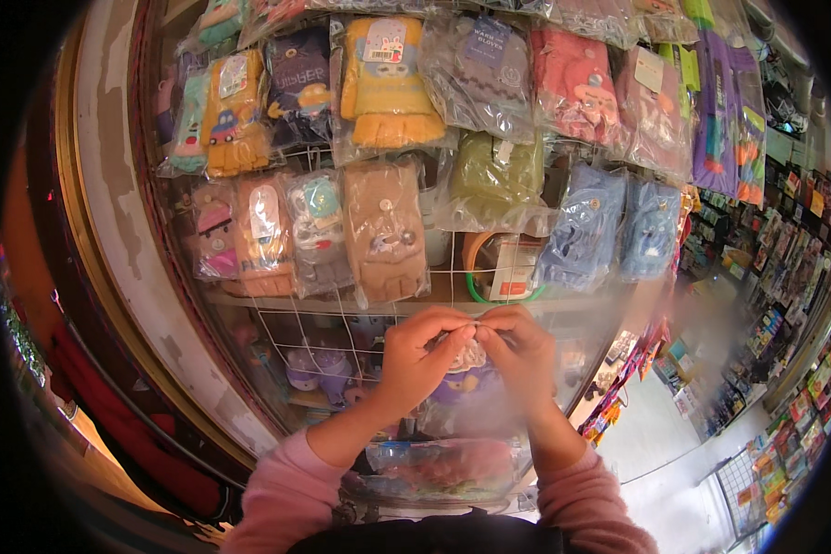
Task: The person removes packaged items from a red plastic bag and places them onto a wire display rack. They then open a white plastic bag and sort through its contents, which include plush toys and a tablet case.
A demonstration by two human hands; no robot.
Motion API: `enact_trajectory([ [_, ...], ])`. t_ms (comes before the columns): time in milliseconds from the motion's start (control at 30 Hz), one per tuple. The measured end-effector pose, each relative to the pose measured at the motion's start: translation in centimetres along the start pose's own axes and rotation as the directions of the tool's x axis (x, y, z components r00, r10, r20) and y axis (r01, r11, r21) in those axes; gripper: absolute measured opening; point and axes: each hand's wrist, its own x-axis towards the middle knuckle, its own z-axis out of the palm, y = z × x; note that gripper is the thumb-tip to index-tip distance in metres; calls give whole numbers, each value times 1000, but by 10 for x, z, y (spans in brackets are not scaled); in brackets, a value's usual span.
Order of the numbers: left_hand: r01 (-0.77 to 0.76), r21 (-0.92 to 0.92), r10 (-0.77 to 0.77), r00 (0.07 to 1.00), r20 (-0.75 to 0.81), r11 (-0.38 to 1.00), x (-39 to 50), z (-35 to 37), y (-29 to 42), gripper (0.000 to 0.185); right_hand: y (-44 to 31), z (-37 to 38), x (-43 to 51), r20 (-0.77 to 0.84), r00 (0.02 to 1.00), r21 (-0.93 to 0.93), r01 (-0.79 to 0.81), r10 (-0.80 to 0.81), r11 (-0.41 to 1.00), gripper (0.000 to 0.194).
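Observation:
My left hand [426, 350] and my right hand [519, 346] meet fingertip to fingertip in front of a white wire grid rack [305, 340]. Both pinch a small pale piece at the top of a package; a whitish, scalloped part [471, 356] shows between the hands, above a purple item [457, 388] with a yellow mark. What exactly the fingers grip is too small to tell. Packaged gloves hang above: a brown pair [386, 228], an olive green pair [498, 176] and a blue pair [585, 225].
More bagged gloves, among them a yellow pair [391, 83], hang in rows above. Behind the grid stands a shelf [429, 299] with a green-and-orange ring-shaped item [481, 300]. A door frame [131, 208] rises at left; a shop aisle with a pale floor [654, 443] lies at right.

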Motion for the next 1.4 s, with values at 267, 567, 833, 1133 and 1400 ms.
enact_trajectory([
  [267, -343, 360, 301, 939, 168, 868, 39, -13, 32, 17, -9, -11, 23, -45, 978, -96, 197, -202, 976, 5],
  [567, -438, 894, 585, 703, 405, -94, 146, -79, 50, 44, -48, -26, 80, 89, 977, -264, 209, -192, 942, 4],
  [833, -435, 879, 733, 530, 425, -196, 173, -89, 46, 35, -74, 19, 133, 236, 944, -575, 327, -231, 749, 13],
  [1133, -484, 874, 700, 611, 370, -40, 165, -99, 53, 39, -65, 38, 169, 231, 854, -851, 409, -467, 328, 15],
  [1400, -476, 880, 688, 644, 335, 16, 164, -97, 48, 40, -47, 55, 184, 144, 806, -932, 305, -574, 194, 18],
])
